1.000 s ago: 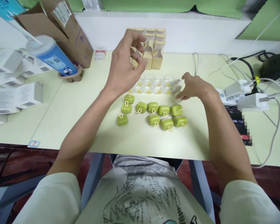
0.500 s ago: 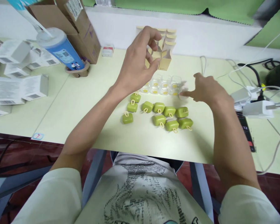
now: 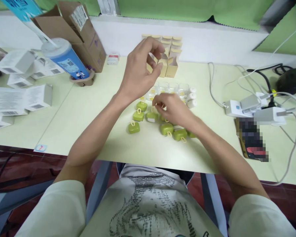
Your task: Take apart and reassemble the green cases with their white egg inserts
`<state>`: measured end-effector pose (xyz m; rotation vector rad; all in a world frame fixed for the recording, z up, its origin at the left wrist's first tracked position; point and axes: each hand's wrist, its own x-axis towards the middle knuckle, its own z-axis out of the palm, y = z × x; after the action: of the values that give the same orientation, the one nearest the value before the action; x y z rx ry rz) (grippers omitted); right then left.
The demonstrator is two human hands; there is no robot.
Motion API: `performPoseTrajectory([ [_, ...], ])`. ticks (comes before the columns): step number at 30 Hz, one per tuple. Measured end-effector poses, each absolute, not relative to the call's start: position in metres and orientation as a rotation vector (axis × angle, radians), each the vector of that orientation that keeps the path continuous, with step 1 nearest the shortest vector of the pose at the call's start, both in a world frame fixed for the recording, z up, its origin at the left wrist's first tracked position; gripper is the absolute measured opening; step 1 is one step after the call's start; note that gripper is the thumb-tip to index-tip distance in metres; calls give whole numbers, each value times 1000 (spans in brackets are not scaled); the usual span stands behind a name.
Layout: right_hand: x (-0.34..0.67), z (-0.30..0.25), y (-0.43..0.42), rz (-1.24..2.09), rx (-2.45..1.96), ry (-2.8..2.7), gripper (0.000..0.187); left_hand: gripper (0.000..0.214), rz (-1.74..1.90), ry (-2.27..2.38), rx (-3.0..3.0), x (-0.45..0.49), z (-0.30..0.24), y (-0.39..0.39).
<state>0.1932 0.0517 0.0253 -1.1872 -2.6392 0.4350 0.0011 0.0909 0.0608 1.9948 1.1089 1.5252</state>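
Note:
My left hand (image 3: 140, 69) hovers over the back of the table, fingers curled with a gap to the thumb and nothing visible between them. Just behind it stand several open yellow boxes (image 3: 172, 67). My right hand (image 3: 171, 107) is pinched on a small pale piece, its kind unclear, directly above a small green case (image 3: 151, 116) showing a pale strip along its front. Around it lie several more green cases (image 3: 134, 127) with cream loops, some partly hidden by my right hand. Clear plastic cups (image 3: 183, 89) with yellow marks sit behind, beside several white round pieces (image 3: 192, 103).
White boxes (image 3: 38, 97) are stacked at the left. A blue cup (image 3: 70, 62) leans in a cardboard holder near a brown carton (image 3: 91, 42). To the right are a power strip (image 3: 233, 108), cables and a phone (image 3: 251, 140).
My right hand has moved left from the white pieces to above a green case, whose front now shows a pale strip. My left hand has shifted slightly left and down in view.

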Motion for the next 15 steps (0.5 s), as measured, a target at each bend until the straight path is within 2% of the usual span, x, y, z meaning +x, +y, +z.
performPoseTrajectory([
  [2, 208, 35, 61, 540, -1162, -2472, 32, 19, 1509, 1091, 1995, -2, 60, 96],
  [5, 215, 38, 64, 524, -1135, -2475, 25, 13, 1467, 1020, 2018, -6, 55, 107],
  [8, 200, 25, 53, 480, -1049, -2708, 37, 11, 1432, 1007, 2027, -9, 52, 114],
  [11, 182, 10, 41, 404, -1010, -2937, 50, 20, 1365, 1038, 2050, -11, 52, 113],
  [15, 181, 9, 45, 533, -992, -2858, 37, 37, 1272, 1063, 2071, -11, 56, 105],
])
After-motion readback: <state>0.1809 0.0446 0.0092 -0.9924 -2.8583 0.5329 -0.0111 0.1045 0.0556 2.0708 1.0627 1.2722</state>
